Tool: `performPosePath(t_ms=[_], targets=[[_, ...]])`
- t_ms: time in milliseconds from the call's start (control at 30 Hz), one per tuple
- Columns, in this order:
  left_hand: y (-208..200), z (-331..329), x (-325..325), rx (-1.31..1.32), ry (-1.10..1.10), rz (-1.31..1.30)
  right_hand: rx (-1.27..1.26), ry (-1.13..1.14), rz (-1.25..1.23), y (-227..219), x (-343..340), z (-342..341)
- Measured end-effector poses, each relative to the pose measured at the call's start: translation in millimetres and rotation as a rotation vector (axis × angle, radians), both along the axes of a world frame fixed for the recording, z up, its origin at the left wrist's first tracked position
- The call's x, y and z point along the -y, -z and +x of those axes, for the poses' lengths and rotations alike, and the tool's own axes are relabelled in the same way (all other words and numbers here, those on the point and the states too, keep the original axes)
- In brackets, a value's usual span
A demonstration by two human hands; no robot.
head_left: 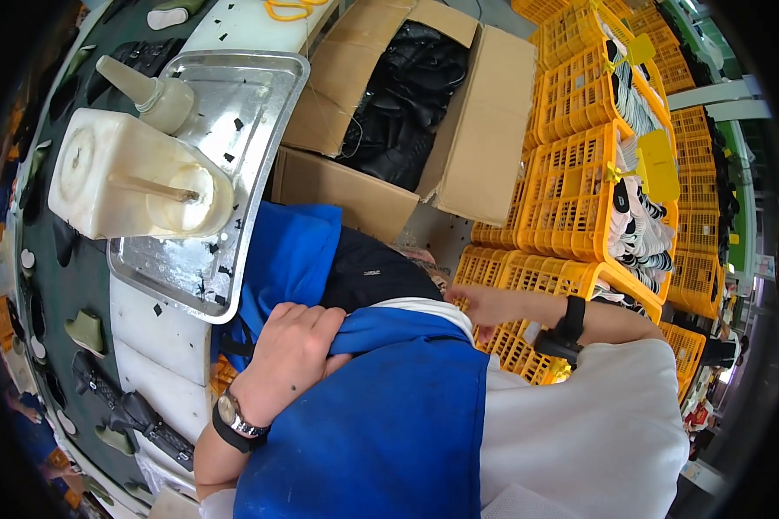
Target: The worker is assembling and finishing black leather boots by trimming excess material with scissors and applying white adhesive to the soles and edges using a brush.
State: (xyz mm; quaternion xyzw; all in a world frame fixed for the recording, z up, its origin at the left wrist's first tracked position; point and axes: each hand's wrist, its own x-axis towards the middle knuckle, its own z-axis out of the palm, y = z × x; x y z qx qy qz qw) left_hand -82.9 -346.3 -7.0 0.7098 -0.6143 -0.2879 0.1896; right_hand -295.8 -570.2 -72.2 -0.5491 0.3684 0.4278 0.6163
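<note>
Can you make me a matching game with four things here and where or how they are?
1. Blue cloth apron
2. Brown cardboard box
3. Whitish plastic container with a stick inside
4. Yellow plastic crates

A. Stacked on the picture's right
B. Bunched in the left hand
C. On a silver metal tray
D. Open, shiny black things inside

Pairs: 1-B, 2-D, 3-C, 4-A

The apron at lower centre is blue, the shirt lower right white, the crates upper right yellow, the box upper centre brown
</note>
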Motion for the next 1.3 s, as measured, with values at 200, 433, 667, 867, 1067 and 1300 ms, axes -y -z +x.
performPosePath(t_ms=[200, 433, 667, 867, 1067, 1300], targets=[[-0.6, -1.5, -9.3, 0.032, -0.029, -0.135, 0.699, -0.528, -0.71, 31.7, -14.8, -25.1], [5.6, -1.8, -11.9, 0.019, -0.04, -0.16, 0.806, -0.469, -0.673, 62.7, -5.7, -39.3], [9.0, 0.3, -14.2, -0.001, -0.045, -0.175, 0.816, -0.551, -0.747, 49.8, 14.1, -62.5], [5.6, 1.9, -14.1, -0.041, -0.042, -0.135, 0.937, -0.731, -0.703, 41.9, 31.7, -61.5], [10.3, 2.9, -14.8, -0.05, -0.048, -0.151, 0.874, -0.726, -0.734, 39.3, 29.3, -51.6], [7.0, -0.3, -14.5, -0.084, -0.024, -0.121, 1.074, -0.37, -0.885, 1.7, 11.2, 28.7]])
